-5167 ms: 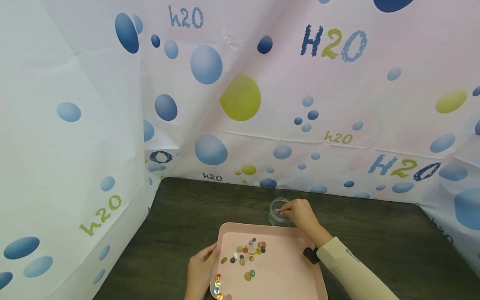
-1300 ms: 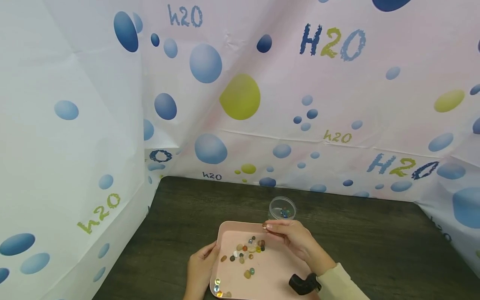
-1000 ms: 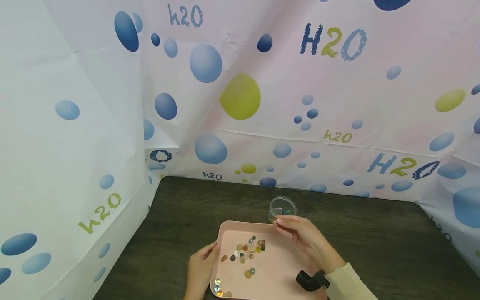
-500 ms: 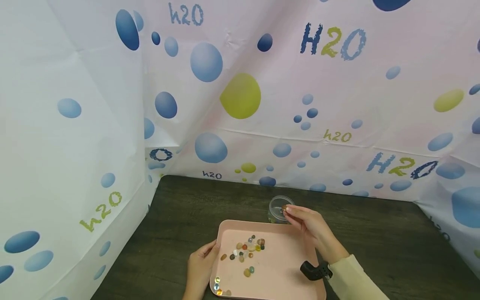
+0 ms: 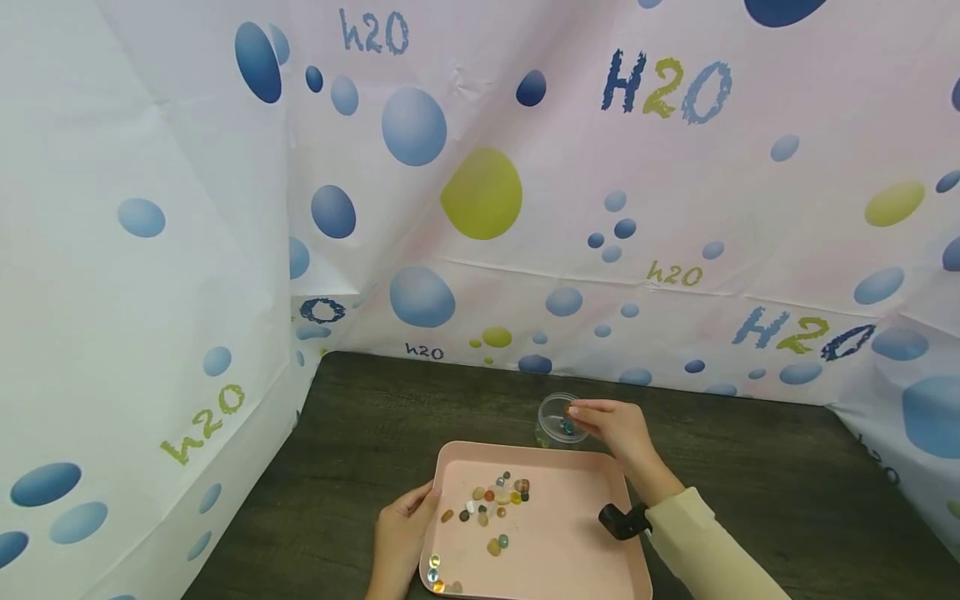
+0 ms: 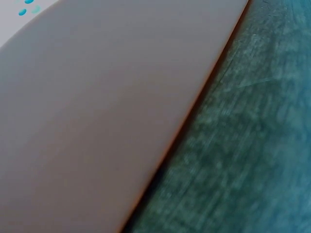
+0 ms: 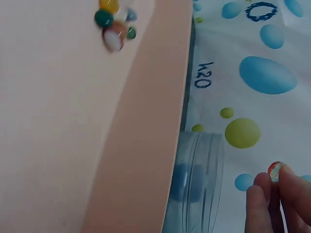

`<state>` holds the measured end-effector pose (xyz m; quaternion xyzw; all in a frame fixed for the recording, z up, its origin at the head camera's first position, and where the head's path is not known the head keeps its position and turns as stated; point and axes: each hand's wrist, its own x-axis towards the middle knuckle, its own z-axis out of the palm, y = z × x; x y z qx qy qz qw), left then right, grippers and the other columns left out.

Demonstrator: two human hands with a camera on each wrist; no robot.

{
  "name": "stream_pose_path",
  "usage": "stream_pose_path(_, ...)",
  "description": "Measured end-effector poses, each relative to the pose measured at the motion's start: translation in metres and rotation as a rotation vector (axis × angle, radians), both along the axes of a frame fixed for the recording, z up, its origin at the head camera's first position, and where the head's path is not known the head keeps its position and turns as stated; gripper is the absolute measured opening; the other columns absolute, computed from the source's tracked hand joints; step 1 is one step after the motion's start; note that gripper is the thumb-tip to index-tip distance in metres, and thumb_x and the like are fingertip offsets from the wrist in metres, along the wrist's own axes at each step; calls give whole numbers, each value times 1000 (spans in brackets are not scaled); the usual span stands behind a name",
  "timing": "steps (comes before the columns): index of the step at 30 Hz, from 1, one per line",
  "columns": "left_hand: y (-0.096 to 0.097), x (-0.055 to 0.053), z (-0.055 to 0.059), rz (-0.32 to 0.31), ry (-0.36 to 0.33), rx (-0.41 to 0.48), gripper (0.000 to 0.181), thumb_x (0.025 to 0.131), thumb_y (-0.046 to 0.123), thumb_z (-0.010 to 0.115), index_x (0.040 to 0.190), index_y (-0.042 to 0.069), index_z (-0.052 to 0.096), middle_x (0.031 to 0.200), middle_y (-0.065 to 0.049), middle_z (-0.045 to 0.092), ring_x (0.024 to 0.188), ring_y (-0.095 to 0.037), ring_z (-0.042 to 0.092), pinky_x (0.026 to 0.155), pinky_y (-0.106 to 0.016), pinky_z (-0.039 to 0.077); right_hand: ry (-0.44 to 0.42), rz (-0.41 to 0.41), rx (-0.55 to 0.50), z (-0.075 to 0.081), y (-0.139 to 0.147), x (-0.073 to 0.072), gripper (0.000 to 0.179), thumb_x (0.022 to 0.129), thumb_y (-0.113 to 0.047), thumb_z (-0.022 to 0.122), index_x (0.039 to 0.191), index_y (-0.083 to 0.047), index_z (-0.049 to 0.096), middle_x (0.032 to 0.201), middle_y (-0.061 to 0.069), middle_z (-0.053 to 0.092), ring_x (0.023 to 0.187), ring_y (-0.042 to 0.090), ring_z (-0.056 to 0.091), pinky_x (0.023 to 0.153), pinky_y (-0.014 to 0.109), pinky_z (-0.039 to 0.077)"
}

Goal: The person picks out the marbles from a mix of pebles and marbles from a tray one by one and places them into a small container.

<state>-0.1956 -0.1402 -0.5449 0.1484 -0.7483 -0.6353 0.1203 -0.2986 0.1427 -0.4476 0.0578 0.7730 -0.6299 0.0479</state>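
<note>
Marble (image 7: 275, 171), reddish with pale and greenish streaks, is up in the air, pinched between the thumb and fingertips of your right hand (image 5: 618, 427). Head view puts it across the right part of the mouth of the clear jar (image 5: 543, 431); right wrist view has it above the rim, not touching. Whether it's fully centred over the opening, can't tell. Jar stands upright on the dark table (image 5: 360, 417), just beyond the far edge of the pink tray (image 5: 570, 508), with some bluish pieces inside.

Your left hand (image 5: 401, 533) grips the tray's left edge, thumb at the rim; its lower fingers are hidden, and the left wrist view doesn't show the hand.

Tray holds a loose cluster of mixed stones (image 5: 490, 495) left of the middle, a pair of stones (image 5: 498, 545) nearer you, and a short row of shiny pieces (image 5: 433, 575) in the near left corner. Black wrist camera (image 5: 622, 522) sits over the tray's right side.

Step in hand, my read: delivering one piece to the jar. Next move likely calls for you to bring the fingertips squarely over the opening, lower slightly and release, left hand steadying the tray.
</note>
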Motion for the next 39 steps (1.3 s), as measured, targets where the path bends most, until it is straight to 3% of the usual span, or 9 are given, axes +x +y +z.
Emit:
stream_pose_path(3,0,0,-1,0,-6,-1,29,92,18,71,110,-4,74,105,-23,74,89,-27,74,68,-27,61,85,2,202,-4,-3,-2,31,92,-19,71,117,-1,72,114,12,75,96,16,73,91,39,59)
stream_pose_path(5,-1,0,-1,0,-8,0,29,92,18,71,110,-4,74,105,-23,74,89,-27,74,68,-27,61,144,17,337,-7,-6,-3,26,92,-18,71,112,-2,75,110,15,75,74,14,68,69,33,59)
stream_pose_path(8,-1,0,-2,0,-6,1,29,92,19,71,110,-4,74,105,-22,74,90,-26,74,69,-27,61,224,51,521,-9,-10,-4,19,91,-14,71,105,-3,78,102,17,76,54,9,47,49,23,37)
stream_pose_path(10,-1,0,-2,1,-9,-1,29,91,19,72,110,-3,74,105,-22,75,90,-26,74,69,-26,61,251,67,596,-10,-13,-5,16,90,-11,72,101,-2,78,99,18,76,52,10,46,47,22,30)
stream_pose_path(13,-1,0,-2,-3,-9,-1,29,91,19,72,110,-3,74,105,-21,75,90,-25,74,69,-26,61,265,78,668,-9,-15,-5,14,89,-9,72,98,-2,79,98,17,77,65,12,62,50,21,35)
stream_pose_path(18,-1,-1,-3,-9,-1,6,31,92,20,72,111,-3,74,105,-22,75,89,-26,75,69,-26,61,279,102,695,-9,-18,-8,14,90,-9,70,98,-2,79,98,16,77,66,17,63,49,22,34)
stream_pose_path(25,-1,-2,-3,1,-4,-5,30,91,21,72,111,-3,74,106,-22,75,91,-26,74,70,-27,61,281,106,642,-8,-16,-10,16,92,-12,69,101,-3,79,102,17,77,48,12,35,45,22,29)
stream_pose_path(32,0,-2,-4,3,2,-11,31,91,20,72,111,-3,74,105,-22,74,91,-27,74,70,-28,62,152,75,400,-5,-13,-7,21,91,-22,72,105,-7,78,105,12,77,89,21,72,73,35,59)
stream_pose_path(39,-1,-3,-4,0,7,-23,30,91,20,72,111,-3,74,106,-22,74,92,-27,74,71,-28,62,1,140,80,-5,-20,2,32,90,-13,74,117,3,71,112,12,75,97,18,74,91,39,58)
